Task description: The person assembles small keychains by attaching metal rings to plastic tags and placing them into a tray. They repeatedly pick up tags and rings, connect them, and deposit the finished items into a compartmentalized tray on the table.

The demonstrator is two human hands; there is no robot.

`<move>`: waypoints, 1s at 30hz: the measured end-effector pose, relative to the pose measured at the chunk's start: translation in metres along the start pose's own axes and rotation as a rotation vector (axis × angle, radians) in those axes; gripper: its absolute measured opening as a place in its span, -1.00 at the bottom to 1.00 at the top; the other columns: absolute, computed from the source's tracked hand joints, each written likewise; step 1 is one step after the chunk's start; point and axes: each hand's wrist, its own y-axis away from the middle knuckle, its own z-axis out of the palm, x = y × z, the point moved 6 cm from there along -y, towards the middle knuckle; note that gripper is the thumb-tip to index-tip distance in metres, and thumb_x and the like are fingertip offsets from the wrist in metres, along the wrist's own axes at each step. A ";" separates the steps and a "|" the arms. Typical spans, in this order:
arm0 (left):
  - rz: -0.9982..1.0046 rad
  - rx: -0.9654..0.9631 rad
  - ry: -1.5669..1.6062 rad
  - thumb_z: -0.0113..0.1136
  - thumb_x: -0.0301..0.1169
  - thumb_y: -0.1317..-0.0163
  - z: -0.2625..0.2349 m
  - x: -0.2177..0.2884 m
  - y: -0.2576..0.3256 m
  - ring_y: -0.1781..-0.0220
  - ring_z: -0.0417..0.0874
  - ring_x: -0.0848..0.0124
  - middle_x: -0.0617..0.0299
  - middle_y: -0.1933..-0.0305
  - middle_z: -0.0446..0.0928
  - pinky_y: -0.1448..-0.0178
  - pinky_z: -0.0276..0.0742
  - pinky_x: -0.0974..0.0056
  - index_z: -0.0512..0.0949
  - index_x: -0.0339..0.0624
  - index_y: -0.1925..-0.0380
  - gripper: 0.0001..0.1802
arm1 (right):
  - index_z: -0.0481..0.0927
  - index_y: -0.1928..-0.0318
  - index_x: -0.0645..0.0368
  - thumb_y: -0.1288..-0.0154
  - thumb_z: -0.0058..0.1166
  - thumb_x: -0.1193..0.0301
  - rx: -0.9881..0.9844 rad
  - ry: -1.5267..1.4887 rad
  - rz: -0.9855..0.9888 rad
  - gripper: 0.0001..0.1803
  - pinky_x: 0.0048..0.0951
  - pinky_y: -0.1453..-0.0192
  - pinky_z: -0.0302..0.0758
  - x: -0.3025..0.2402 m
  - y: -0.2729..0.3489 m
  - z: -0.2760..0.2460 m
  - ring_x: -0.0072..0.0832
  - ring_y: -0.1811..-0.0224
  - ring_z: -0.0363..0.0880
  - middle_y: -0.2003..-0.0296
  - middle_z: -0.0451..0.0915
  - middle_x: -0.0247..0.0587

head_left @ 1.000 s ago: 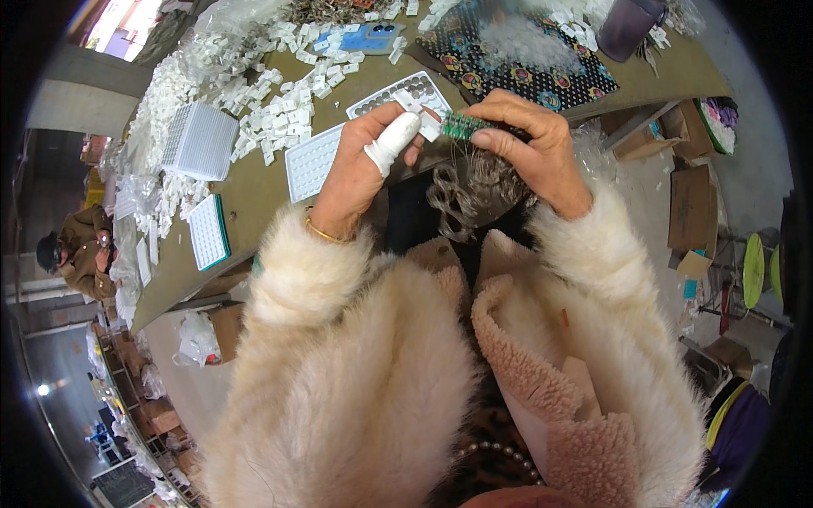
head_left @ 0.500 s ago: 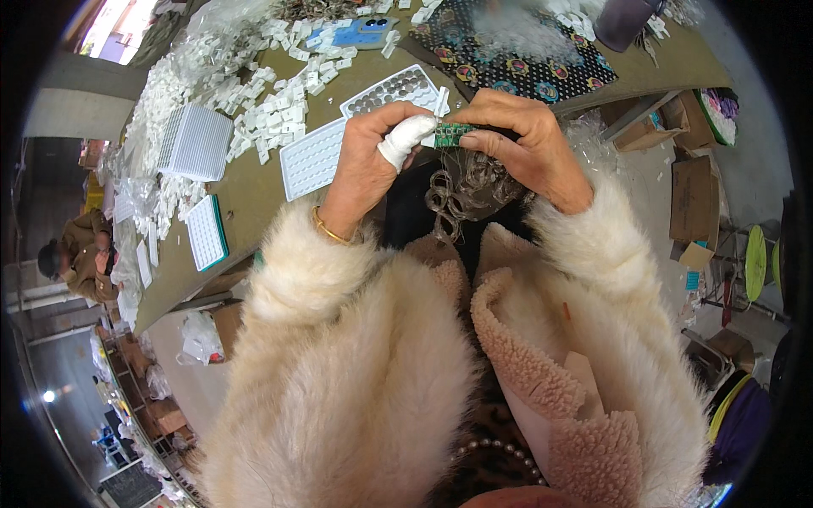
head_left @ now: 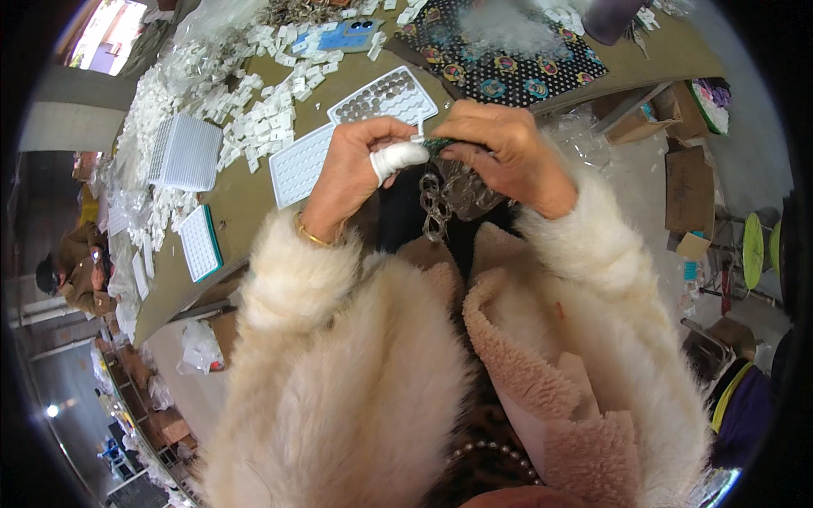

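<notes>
My left hand (head_left: pixel 343 173), its thumb wrapped in white, pinches a small white plastic piece (head_left: pixel 420 124) that stands upright between the fingertips. My right hand (head_left: pixel 517 157) is closed on a green circuit board strip (head_left: pixel 437 145), which touches or nearly touches the white piece. Most of the strip is hidden by fingers. Thin brownish wires (head_left: pixel 466 193) hang in loops beneath the right hand. Just beyond my hands lies a white tray (head_left: pixel 429 107) holding round grey metal discs. A second white tray (head_left: pixel 296 165) with small hollows is left of it, close to my left wrist.
White plastic pieces (head_left: pixel 269 123) are heaped across the table's left side. A stack of white trays (head_left: pixel 186 152), a teal-edged tray (head_left: pixel 201 244), and a blue phone (head_left: pixel 347 35) lie there too. Patterned black cloth (head_left: pixel 517 80) covers the far right. Another person (head_left: pixel 85 267) sits at left.
The circuit board strip has tilted, so its green face shows less. Both hands have shifted slightly left in the picture, and the white piece has moved along with the left one.
</notes>
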 end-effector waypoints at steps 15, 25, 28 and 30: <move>0.033 0.416 -0.004 0.45 -0.46 -0.17 0.006 -0.043 0.012 0.60 0.46 0.64 0.34 0.52 0.62 0.52 0.37 0.46 0.72 -0.36 0.20 -0.77 | 0.55 0.41 0.08 -0.03 0.24 0.45 0.005 0.554 0.063 -0.88 -0.28 0.29 0.39 -0.011 0.005 0.036 -0.29 0.36 0.52 0.45 0.44 -0.30; 0.238 0.564 -0.237 0.41 -0.52 -0.18 0.015 -0.038 0.019 0.56 0.53 0.62 0.31 0.46 0.64 0.48 0.43 0.44 0.71 -0.33 0.23 -0.84 | 0.54 0.42 0.07 -0.02 0.25 0.44 0.041 0.652 0.087 -0.87 -0.28 0.31 0.39 -0.018 0.004 0.038 -0.28 0.39 0.50 0.46 0.44 -0.30; 0.190 0.538 -0.084 0.39 -0.53 -0.21 0.007 -0.040 0.017 0.55 0.55 0.60 0.30 0.44 0.64 0.48 0.43 0.44 0.71 -0.31 0.21 -0.85 | 0.58 0.40 0.07 -0.05 0.28 0.44 0.108 0.615 0.057 -0.88 -0.29 0.32 0.42 -0.013 0.000 0.024 -0.27 0.41 0.54 0.44 0.49 -0.29; 0.198 0.536 0.125 0.37 -0.53 -0.23 -0.011 -0.038 0.013 0.55 0.55 0.59 0.29 0.44 0.63 0.48 0.43 0.44 0.70 -0.31 0.19 -0.84 | 0.59 0.44 0.03 -0.08 0.28 0.40 0.149 0.663 0.000 -0.90 -0.31 0.34 0.45 -0.003 -0.006 0.003 -0.27 0.44 0.56 0.46 0.50 -0.31</move>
